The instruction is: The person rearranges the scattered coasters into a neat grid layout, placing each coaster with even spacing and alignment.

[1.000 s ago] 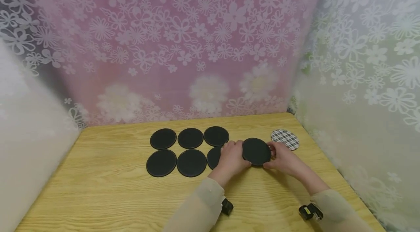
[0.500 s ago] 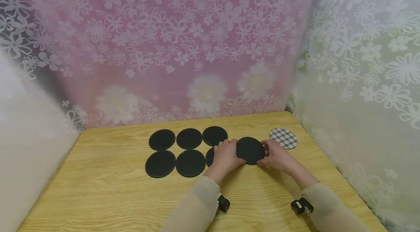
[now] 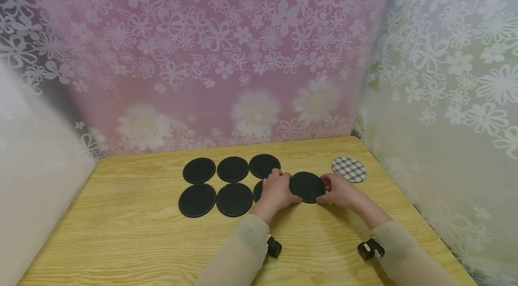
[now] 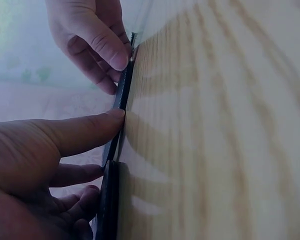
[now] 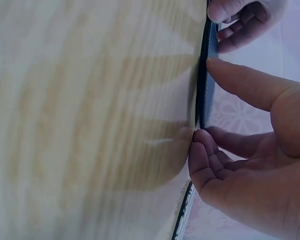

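Observation:
Both hands hold the edges of a round black coaster low at the tabletop. On its left side is my left hand, thumb at the near edge and fingers behind; my right hand grips the opposite side likewise. In the left wrist view the coaster appears edge-on, very near or on the wood. Partly hidden by the left hand, another black coaster lies just left of the held one. In the right wrist view, the right thumb and finger pinch the coaster.
Several more black coasters lie flat in two rows to the left, including a near one and a far one. A plaid coaster lies behind the right hand. Patterned curtains border the wooden table.
The held coaster has shifted left with both hands, toward the near row, then come slightly lower and flatter. The other coasters stay in place, and the head view has shifted slightly.

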A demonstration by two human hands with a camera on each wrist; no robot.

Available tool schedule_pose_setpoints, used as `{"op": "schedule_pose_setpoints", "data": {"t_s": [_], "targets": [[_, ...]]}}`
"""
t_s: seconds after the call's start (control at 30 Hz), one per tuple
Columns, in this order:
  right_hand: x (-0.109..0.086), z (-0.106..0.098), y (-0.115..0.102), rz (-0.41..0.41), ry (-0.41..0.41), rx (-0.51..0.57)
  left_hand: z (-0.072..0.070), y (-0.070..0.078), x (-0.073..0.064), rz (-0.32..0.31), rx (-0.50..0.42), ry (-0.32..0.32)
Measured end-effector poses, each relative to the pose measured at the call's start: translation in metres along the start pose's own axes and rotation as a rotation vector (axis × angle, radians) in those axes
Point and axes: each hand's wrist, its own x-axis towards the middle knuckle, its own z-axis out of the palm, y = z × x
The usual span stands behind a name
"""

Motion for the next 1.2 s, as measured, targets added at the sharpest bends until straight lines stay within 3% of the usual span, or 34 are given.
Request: {"op": "schedule_pose_setpoints", "data": {"t_s": [0.63,1.2], "targets": [[0.0,-0.001,0.0,0.008,-0.057,0.016,-0.007,-0.004,-0.002,0.062,0.049,-0.059],[-0.003,0.0,-0.003,0.006,-0.065,0.032,-0.011,-0.005,-0.004,0.053,0.023,-0.096]]}}
